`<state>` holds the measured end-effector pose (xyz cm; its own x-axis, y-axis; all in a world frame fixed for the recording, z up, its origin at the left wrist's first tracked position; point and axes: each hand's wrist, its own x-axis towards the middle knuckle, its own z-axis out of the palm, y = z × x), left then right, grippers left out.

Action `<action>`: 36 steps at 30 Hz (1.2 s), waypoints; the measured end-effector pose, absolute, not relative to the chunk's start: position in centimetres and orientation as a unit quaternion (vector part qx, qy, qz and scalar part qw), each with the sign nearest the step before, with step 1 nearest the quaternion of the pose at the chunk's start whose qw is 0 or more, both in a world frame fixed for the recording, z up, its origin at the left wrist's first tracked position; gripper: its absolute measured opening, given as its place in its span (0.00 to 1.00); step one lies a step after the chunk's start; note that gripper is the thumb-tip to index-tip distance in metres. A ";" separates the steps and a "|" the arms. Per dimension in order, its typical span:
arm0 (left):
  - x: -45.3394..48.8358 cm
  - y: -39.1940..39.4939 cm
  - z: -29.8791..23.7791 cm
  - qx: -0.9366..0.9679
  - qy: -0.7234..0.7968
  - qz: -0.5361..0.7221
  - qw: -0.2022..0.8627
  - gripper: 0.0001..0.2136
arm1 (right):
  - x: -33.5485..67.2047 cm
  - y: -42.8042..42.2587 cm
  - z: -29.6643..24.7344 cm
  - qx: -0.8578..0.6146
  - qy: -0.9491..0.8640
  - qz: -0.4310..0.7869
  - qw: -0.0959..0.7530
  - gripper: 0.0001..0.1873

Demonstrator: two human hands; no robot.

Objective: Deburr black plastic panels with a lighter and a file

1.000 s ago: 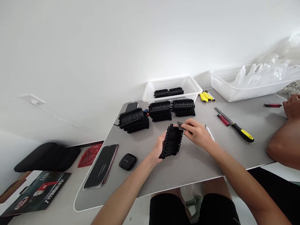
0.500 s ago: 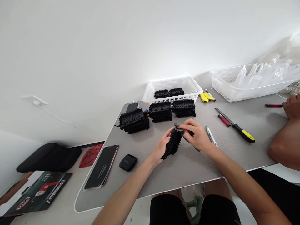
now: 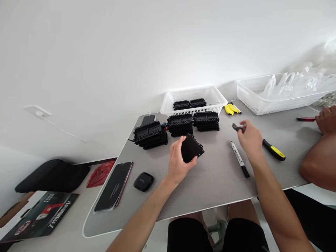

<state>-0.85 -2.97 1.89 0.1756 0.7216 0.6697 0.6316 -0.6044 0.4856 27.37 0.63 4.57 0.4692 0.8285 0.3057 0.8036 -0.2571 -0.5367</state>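
My left hand (image 3: 180, 157) pinches a square black plastic piece (image 3: 191, 148) by its edges, its flat face turned up and a toothed edge to the right. Over the right part of the table, my right hand (image 3: 250, 136) is closed on a small dark grey tool (image 3: 237, 128) that looks like pliers; most of it is hidden in the palm. Beyond my left hand stand three stacks of similar black pieces: the left stack (image 3: 149, 134), the middle stack (image 3: 180, 124) and the right stack (image 3: 206, 121).
A white basket (image 3: 168, 109) holds more black pieces; another basket (image 3: 258, 105) holds plastic bags. A marker (image 3: 240, 159) and a yellow-black handle (image 3: 273, 150) lie near my right hand. A phone (image 3: 114, 187) and small black case (image 3: 143, 181) lie left. Another person's arm (image 3: 319, 154) rests at right.
My right hand has moved away to the right with the grey tool, baring the marker and covering the file's blade. My left hand has turned the black piece so its flat face shows.
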 end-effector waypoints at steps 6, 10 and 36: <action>-1.0 -2.5 1.8 0.781 0.397 0.477 -0.073 0.40 | 30.4 1.2 3.9 -0.820 -0.509 0.072 0.253 0.18; -1.3 -2.2 1.6 0.775 0.371 0.495 -0.129 0.38 | 27.5 1.2 4.0 -0.683 -0.595 0.139 0.401 0.19; -0.8 -2.0 1.4 0.617 0.453 0.488 0.420 0.25 | 20.7 -0.1 2.9 -0.355 -0.559 0.599 0.451 0.14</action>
